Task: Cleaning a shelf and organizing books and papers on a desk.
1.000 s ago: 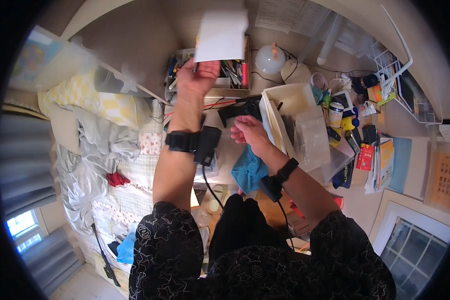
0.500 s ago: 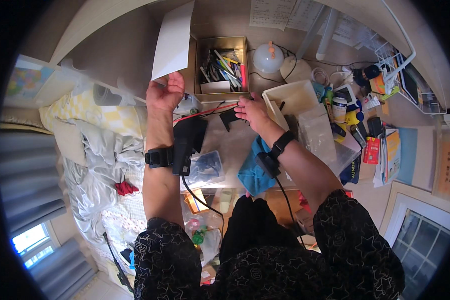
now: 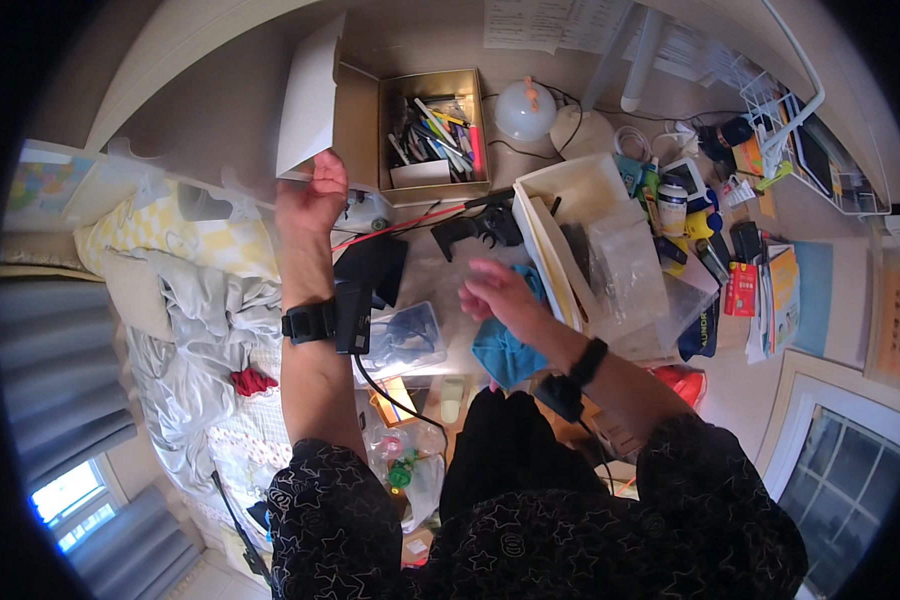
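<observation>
My left hand (image 3: 313,196) is closed on the lower edge of a white box lid (image 3: 310,95), which stands tilted to the left of its box. The open box (image 3: 485,130) has gold inner walls and holds many pens and markers (image 3: 435,135), with a white card at its near side. My right hand (image 3: 502,300) hovers above the desk by a blue cloth (image 3: 505,350), its fingers loosely apart, slightly blurred, with nothing in them. Beyond it lies a black clamp-like thing (image 3: 480,230) beside a thin red rod (image 3: 400,226).
A cream bin (image 3: 545,260) with plastic bags stands to the right. Past it are bottles (image 3: 673,200), folders and a red packet (image 3: 740,290). A round white lamp (image 3: 526,112) stands at the back. A clear plastic bag (image 3: 405,335) lies near the front edge, and a bed (image 3: 185,290) is at left.
The lid has swung further left and down with my left hand. My right hand has drawn back toward me from the black clamp-like thing, which now shows in full.
</observation>
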